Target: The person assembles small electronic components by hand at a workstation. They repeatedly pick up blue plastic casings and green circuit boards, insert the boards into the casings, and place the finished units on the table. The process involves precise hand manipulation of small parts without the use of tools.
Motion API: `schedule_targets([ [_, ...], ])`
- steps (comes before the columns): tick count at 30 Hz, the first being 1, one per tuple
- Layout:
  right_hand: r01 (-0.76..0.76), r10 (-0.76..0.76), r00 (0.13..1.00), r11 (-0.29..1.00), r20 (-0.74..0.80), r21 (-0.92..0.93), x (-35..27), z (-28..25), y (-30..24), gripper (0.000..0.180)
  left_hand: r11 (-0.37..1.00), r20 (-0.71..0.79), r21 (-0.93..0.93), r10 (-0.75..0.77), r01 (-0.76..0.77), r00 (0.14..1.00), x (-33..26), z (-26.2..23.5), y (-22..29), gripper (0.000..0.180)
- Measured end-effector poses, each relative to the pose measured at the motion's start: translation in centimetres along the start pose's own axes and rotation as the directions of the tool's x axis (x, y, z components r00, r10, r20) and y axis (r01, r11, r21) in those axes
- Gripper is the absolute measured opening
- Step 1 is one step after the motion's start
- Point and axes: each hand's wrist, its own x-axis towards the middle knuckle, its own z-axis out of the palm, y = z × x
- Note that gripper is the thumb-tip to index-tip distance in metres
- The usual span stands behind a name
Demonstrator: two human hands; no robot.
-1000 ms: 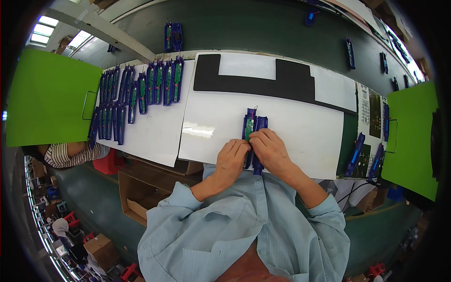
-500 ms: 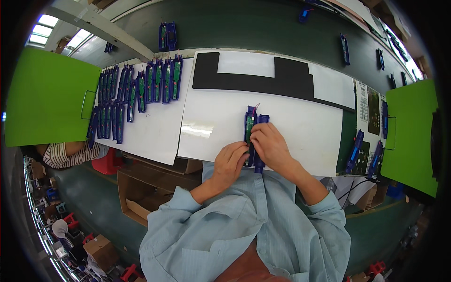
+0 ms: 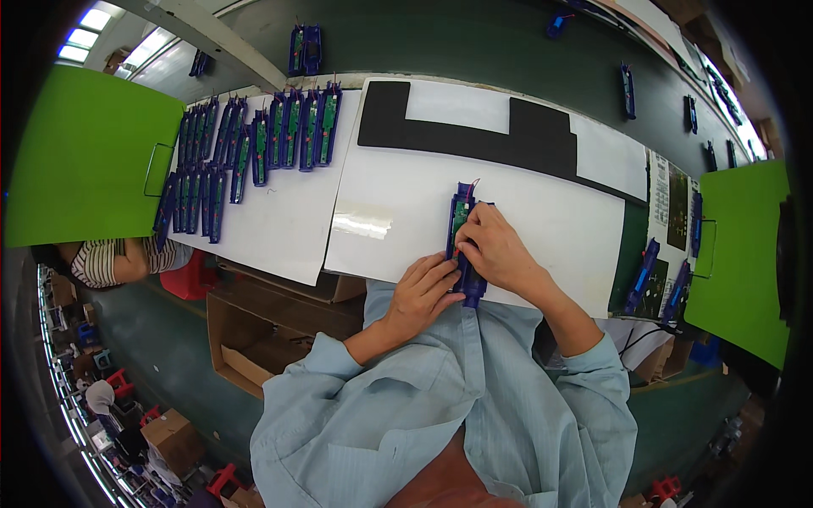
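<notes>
The long blue case (image 3: 460, 222) with its green board points away from the person. The right hand (image 3: 494, 250) grips its middle; the left hand (image 3: 426, 292) pinches its near end.

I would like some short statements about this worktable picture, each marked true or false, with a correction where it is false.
1. Both hands are on one long blue housing with a green circuit board inside. True: the left hand and the right hand hold the blue housing on the white sheet.
2. The rows of blue housings lie to the person's right. False: the rows of housings lie to the left, on another white sheet.
3. A black shape lies at the far side of the white sheet. True: the black shape is there.
4. The panels at both sides of the table are red. False: the side panels are green.
</notes>
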Motion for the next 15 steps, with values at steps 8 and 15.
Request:
schedule_targets([
  [8,-0.006,0.008,0.999,0.999,0.047,-0.045,0.73,-0.1,0.15,0.008,1.0,-0.01,0.007,0.012,-0.012,1.0,0.02,0.06,-0.29,0.045],
  [15,0.077,-0.075,0.996,0.997,0.042,-0.028,0.89,0.05,0.19,0.005,1.0,-0.01,-0.005,0.027,-0.027,1.0,0.02,0.06,-0.78,0.046],
])
